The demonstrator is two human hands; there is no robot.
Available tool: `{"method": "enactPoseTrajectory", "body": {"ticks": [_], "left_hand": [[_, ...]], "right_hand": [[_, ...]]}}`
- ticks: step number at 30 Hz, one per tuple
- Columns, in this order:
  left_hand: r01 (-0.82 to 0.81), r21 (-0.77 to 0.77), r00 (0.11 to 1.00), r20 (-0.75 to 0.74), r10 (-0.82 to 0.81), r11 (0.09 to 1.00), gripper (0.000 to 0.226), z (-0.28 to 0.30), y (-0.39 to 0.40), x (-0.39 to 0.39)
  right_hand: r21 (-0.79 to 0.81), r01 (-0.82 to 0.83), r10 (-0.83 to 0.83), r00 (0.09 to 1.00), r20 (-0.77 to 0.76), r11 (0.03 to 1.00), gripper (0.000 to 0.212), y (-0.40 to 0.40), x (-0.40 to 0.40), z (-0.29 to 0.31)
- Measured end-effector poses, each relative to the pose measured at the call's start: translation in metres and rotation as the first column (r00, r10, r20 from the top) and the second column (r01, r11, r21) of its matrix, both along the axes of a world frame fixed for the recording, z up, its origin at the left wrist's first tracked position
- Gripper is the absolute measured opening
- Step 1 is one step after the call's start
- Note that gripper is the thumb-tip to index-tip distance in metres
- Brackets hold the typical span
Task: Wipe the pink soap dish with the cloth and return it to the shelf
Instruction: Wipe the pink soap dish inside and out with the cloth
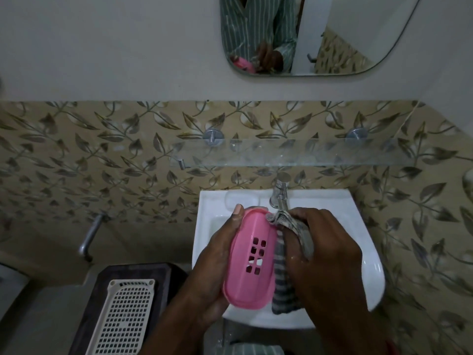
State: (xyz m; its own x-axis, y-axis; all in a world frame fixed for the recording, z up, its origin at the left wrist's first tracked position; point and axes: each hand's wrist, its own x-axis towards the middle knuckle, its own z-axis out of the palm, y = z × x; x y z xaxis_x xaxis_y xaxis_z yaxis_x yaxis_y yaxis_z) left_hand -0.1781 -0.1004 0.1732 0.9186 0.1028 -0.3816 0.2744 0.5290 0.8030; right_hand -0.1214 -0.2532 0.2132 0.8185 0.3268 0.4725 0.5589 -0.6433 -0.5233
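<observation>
The person stands at a white washbasin fixed to a wall tiled in a leaf pattern. Both hands are over the bowl.

The left hand grips the pink soap dish from its left side, thumb hooked over the far end and fingers curled beneath. The dish is held lengthwise, tilted, its underside with a block of square drain holes facing up. It is in the air above the basin, not on the shelf.

The right hand grips a grey striped cloth, fingers curled round the bunched upper part. The cloth is pressed against the right edge of the dish; its loose end hangs down just beside the dish, over the front of the basin.

A chrome tap stands at the back of the basin, directly behind the hands. Above it a glass shelf runs along the tiles on round metal brackets. A mirror hangs higher up and reflects a striped garment and the pink dish.

Left of the basin, a cream perforated tray lies on a dark stand. A metal pipe projects from the wall nearby.
</observation>
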Motion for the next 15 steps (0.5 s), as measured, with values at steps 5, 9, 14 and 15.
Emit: {"method": "enactPoseTrajectory", "body": {"ticks": [5,9,14,15], "left_hand": [[0.013,0.046,0.996,0.088,-0.017,0.999,0.059,0.003,0.005,-0.002],[0.022,0.241,0.979,0.193,-0.070,0.970,0.063,0.013,0.000,0.001],[0.043,0.359,0.964,0.229,-0.132,0.933,0.052,0.013,-0.005,0.006],[0.036,0.380,0.966,0.225,-0.130,0.924,0.053,0.013,-0.004,0.006]], "right_hand": [[0.097,0.057,-0.051,0.997,-0.066,0.994,0.030,-0.012,0.009,0.002],[0.207,-0.035,0.068,0.986,-0.154,0.978,0.031,-0.015,0.019,0.013],[0.156,-0.275,0.295,0.948,-0.121,0.949,0.029,-0.004,0.003,0.019],[0.163,-0.296,0.317,0.941,-0.117,0.941,0.032,-0.004,0.001,0.020]]}}
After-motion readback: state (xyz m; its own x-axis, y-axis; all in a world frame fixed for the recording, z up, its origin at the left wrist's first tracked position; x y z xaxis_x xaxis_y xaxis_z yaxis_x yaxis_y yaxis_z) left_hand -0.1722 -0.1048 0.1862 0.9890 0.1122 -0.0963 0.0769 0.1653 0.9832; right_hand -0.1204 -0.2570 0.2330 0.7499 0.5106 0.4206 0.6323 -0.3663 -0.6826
